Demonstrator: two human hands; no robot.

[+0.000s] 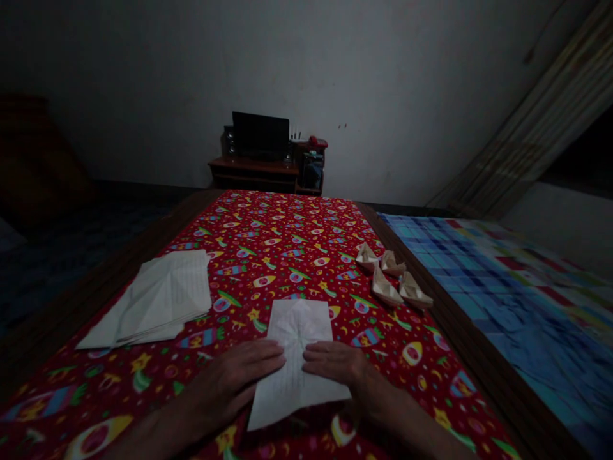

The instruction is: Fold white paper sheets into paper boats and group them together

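Note:
A creased sheet of printed paper [302, 388] lies in front of me, its lower edge lifting a little off the cloth. Flat on its left side rests my left hand [242, 370], fingers stretched toward the middle. My right hand [335, 364] presses on the right side the same way, its fingertips close to the left ones but apart. Creases meet near the upper middle of the sheet. To the left is a loose stack of creased paper sheets [167, 291]. Several folded paper boats [385, 287] stand grouped at the right.
A red patterned cloth [282, 255] covers the long table, with dark wooden edges [431, 275] along both sides. Beyond its far end, a monitor [261, 134] and a red telephone [317, 142] sit on a small desk [253, 167]. A blue checked bedspread [479, 306] is at the right.

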